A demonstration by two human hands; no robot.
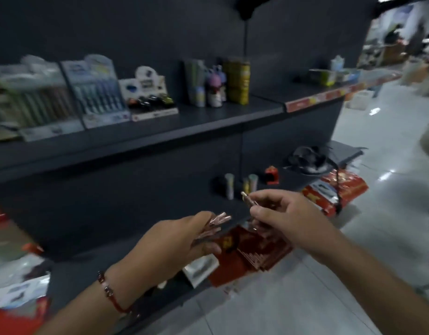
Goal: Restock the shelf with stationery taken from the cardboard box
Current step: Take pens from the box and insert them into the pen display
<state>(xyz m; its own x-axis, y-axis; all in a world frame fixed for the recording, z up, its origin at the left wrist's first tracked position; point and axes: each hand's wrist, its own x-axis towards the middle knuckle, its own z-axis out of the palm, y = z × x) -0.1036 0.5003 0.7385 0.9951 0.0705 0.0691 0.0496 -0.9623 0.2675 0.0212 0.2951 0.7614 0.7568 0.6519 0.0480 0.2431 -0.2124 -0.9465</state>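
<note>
The scene is dim near the dark shelf unit (160,122), whose back panel soaks up light and shows little detail. Brighter light fills the far right, where the pale floor (368,131) carries small white glare spots and soft reflections. Motion blur smears nearly everything: the pen packs (97,93) on the upper shelf streak sideways, and the background at upper right is washed out and unreadable. Both hands, left (174,243) and right (278,213), are softly blurred, as are the copper pens (216,224) they hold. Wide-angle distortion bends the shelf edges and stretches the forearms toward the bottom corners. Shadow pools beneath the upper shelf.
</note>
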